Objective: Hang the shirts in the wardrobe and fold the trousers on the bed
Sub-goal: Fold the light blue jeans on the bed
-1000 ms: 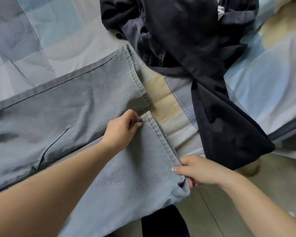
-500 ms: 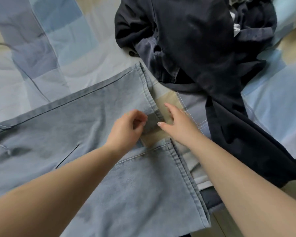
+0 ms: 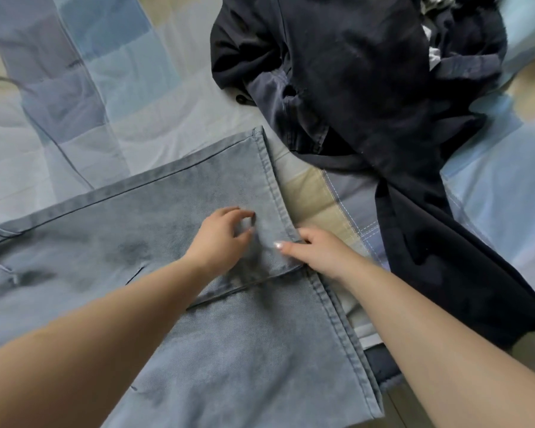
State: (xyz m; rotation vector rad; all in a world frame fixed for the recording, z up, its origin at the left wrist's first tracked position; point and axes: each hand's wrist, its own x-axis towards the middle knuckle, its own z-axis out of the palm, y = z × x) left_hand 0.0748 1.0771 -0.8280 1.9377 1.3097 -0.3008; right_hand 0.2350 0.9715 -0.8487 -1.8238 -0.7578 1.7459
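While the grey trousers lie flat across the bed, both hands work at the leg ends, apparently to line up the two hems before a fold.

Item 1, grey trousers: spread across the near part of the bed, legs side by side, the farther leg's inner edge lapping over the nearer one. Hemmed ends point toward the dark heap; the nearer leg's end runs out to the bed's edge. Laid flat, in my judgement, so the legs can be squared up and folded.

Item 2, left hand: over the farther leg, near its hem. Grip narrow, fingers curled with thumb and fingertips close together at the cloth; whether a fold of fabric is pinched between them cannot be told.

Item 3, right hand: at the hem corner of the farther leg, where it meets the nearer leg. Grip closed on the hem edge, thumb on top of the cloth and fingers seemingly tucked beneath, likely to tug the corner straight.

Item 4, dark garments: a loose heap on the bed beyond the trousers, one length trailing toward the bed's edge; not yet sorted.

Item 5, bed cover: pale blue, grey and tan patchwork.
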